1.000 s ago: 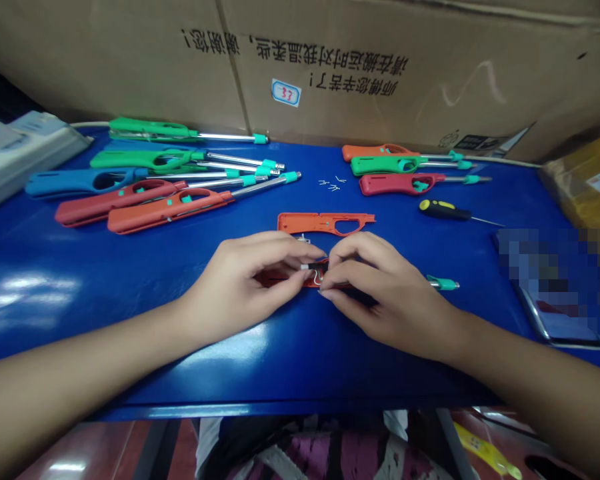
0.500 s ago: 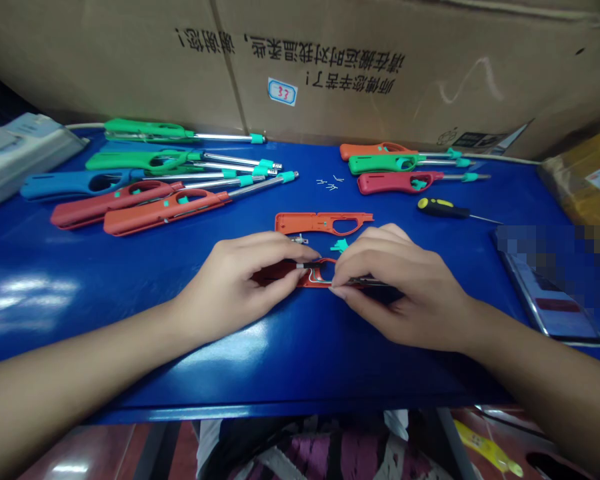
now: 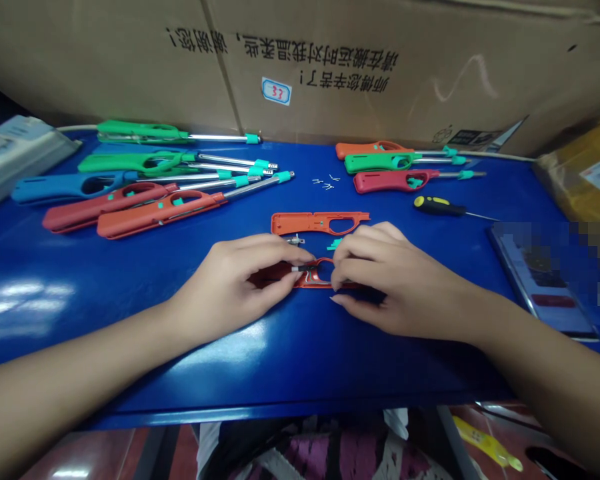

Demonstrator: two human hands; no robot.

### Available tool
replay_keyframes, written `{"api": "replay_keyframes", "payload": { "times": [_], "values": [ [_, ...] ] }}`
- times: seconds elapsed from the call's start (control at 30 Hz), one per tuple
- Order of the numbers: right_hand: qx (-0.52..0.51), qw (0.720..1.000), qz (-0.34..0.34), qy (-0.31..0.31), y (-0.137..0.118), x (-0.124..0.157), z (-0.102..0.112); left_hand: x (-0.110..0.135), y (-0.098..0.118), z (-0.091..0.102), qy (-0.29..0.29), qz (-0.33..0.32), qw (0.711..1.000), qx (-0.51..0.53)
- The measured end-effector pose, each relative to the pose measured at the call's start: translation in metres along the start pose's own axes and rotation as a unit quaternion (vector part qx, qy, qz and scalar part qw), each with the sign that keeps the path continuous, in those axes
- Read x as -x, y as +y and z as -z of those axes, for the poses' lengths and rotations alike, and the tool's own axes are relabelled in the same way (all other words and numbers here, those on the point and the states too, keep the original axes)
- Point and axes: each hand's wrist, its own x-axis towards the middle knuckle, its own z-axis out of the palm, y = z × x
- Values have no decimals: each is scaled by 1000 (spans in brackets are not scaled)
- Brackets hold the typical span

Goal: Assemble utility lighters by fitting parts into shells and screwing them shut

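An opened orange lighter half-shell [image 3: 314, 277] lies on the blue table [image 3: 130, 287] between my hands, with small parts and a wire inside it. My left hand [image 3: 237, 283] pinches its left end, fingers closed on it. My right hand [image 3: 385, 277] covers its right end, fingers curled and pressed on the shell. Just behind them rests the other empty orange shell half [image 3: 320, 222]. A small teal trigger piece [image 3: 336, 244] and a small metal part [image 3: 295, 240] sit between the two shells.
Several assembled long lighters [image 3: 145, 183] lie at the back left, three more lighters [image 3: 400, 163] at the back right. A yellow-black screwdriver [image 3: 440, 207], tiny metal springs [image 3: 325, 181], a phone [image 3: 540, 280] at right and cardboard boxes [image 3: 330, 60] behind.
My right hand has slid left along the shell and now covers the metal tube and teal tip seen a second ago. The teal trigger piece has come into sight. Left hand barely moved.
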Motion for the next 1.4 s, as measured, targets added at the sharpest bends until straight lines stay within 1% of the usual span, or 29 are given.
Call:
{"api": "replay_keyframes", "payload": {
  "times": [0.17,0.3,0.53,0.67,0.77,0.83,0.9,1.0,1.03,1.07,1.17,1.27,1.4],
  "values": [
    [16,1000,-19,-10,1,2,6,0,-1,-1,-6,2,1000,3],
    [32,999,-5,-25,2,3,6,-1,-2,0,-13,7,1000,5],
    [42,998,6,-45,3,1,5,-1,-2,5,-31,-17,999,-12],
    [26,997,-6,-72,-3,5,8,-2,-5,8,-30,-19,999,-19],
    [43,996,-17,-72,-11,12,12,-4,-8,9,-32,-26,999,-15],
    [53,996,-21,-64,-16,14,16,-4,-9,9,-33,-28,999,-13],
    [57,997,-42,-37,-18,12,19,-3,-10,9,-31,-31,999,-13],
    [34,992,-111,51,-13,2,20,-2,-10,9,-27,-32,999,-15],
    [19,989,-115,91,-9,-1,19,-1,-10,9,-28,-33,999,-14],
    [9,986,-115,116,-5,-4,16,-1,-9,9,-29,-33,999,-14],
    [28,981,-116,155,10,-6,6,-2,-9,10,-32,-38,999,-14],
    [44,983,-115,135,20,-2,-4,-2,-11,10,-32,-51,998,-18],
    [14,985,-129,114,24,2,-7,-1,-14,9,-33,-65,997,-18]
  ]
}}
